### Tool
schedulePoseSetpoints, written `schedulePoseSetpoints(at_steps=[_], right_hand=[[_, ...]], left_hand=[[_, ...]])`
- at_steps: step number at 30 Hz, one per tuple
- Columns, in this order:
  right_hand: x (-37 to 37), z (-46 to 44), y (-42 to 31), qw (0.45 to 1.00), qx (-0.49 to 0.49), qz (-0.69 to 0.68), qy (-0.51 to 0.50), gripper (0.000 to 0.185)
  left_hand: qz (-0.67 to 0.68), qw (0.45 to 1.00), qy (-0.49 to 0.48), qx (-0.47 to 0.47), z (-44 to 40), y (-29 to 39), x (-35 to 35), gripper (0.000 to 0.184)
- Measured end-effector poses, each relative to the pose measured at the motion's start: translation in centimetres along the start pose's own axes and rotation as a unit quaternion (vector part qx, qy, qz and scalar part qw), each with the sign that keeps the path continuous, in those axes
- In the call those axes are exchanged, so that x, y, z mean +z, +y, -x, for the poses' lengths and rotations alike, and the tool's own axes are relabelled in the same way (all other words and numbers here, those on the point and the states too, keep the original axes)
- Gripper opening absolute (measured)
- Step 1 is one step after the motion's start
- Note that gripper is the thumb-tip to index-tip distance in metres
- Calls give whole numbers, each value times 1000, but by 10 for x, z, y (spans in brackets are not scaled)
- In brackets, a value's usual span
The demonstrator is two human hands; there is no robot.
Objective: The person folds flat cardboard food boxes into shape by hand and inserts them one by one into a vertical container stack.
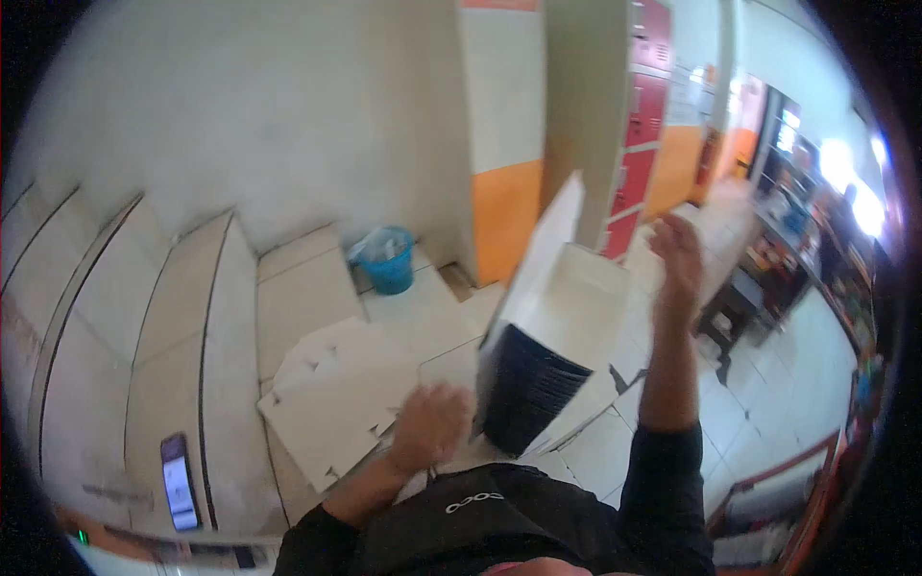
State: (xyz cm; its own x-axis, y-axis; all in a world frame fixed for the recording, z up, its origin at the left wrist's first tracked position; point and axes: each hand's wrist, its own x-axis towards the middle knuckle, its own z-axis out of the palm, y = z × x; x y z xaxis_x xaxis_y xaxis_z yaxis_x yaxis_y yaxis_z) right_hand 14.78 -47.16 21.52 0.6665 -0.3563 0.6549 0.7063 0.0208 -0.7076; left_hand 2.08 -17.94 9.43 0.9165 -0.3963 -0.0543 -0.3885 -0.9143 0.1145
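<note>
An open cardboard box [595, 293], white inside with a dark printed panel, stands between my two hands, one white flap raised on its left side. My left hand [432, 427] is beside the box's dark panel, over the edge of the flat white cardboard sheets [331, 389]; its fingers look curled but are blurred. To the right of the box, my right hand [679, 254] is raised with its fingers partly spread and nothing visible in them. Slots and notches run along the edges of the flat sheets on the floor.
Tiled stairs [168, 317] rise on the left, with a lit phone [180, 485] on a lower step. A blue bin [389, 264] with a plastic liner stands by the wall. Red lockers [639, 144] are behind the box. A dark stool [735, 307] and cluttered shelves are farther right.
</note>
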Motion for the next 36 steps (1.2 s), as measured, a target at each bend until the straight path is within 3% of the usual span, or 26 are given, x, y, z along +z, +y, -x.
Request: schedulePoseSetpoints(at_steps=[1, 2, 3, 4, 5, 6, 10, 13, 16, 19, 22, 25, 28, 29, 31, 33, 34, 35, 36], right_hand=[[-1, 16, -17, 998, -2, -65, 0, 27], [-16, 31, -25, 991, -36, -86, -96, 28], [-11, 51, -37, 985, -59, -127, -99, 30], [-7, 65, -45, 973, -87, -125, -171, 30], [-2, 76, -49, 955, -119, -124, -240, 31], [8, 84, -48, 948, -181, -102, -242, 31], [31, 105, -53, 929, -141, -83, -333, 22], [41, 114, -53, 907, -123, -102, -391, 15], [45, 120, -56, 890, -108, -115, -428, 11], [45, 127, -52, 884, -98, -122, -440, 13], [46, 129, -50, 874, -90, -116, -463, 13], [49, 134, -50, 865, -80, -109, -483, 12], [59, 140, -41, 848, -87, -117, -509, 11], [66, 144, -40, 841, -93, -120, -519, 11], [75, 156, -39, 815, -75, -116, -562, 11], [91, 181, -31, 809, -99, -96, -571, 10], [98, 193, -25, 806, -109, -86, -576, 10], [103, 203, -17, 772, -135, -27, -621, 25], [112, 212, -16, 778, -160, 5, -608, 32]], left_hand=[[-13, 992, 104, -65, 10, -37, 43, 53], [-31, 970, 203, -128, 25, -64, 74, 60], [-33, 971, 67, -225, 39, -78, 83, 67], [-31, 947, -71, -312, 52, -90, 90, 75], [-10, 946, -99, -310, 63, -100, 97, 77], [10, 944, -126, -304, 71, -110, 104, 79], [53, 941, -152, -298, 80, -159, 151, 77], [59, 949, -173, -256, 82, -147, 86, 59], [76, 965, -142, -207, 87, -175, 107, 45], [192, 946, -170, -198, 89, -185, 95, 35], [247, 912, -135, -299, 91, -181, 73, 27], [112, 981, 40, -152, 108, -184, 117, 24], [20, 967, -23, -253, 103, -172, 98, 24], [28, 958, 35, -285, 108, -171, 88, 23], [41, 927, 151, -341, 120, -176, 59, 23], [75, 843, 291, -447, 134, -158, 16, 20], [139, 811, 347, -451, 143, -149, 4, 20], [202, 771, 404, -450, 149, -141, -7, 20], [263, 724, 457, -445, 153, -136, -16, 21]])
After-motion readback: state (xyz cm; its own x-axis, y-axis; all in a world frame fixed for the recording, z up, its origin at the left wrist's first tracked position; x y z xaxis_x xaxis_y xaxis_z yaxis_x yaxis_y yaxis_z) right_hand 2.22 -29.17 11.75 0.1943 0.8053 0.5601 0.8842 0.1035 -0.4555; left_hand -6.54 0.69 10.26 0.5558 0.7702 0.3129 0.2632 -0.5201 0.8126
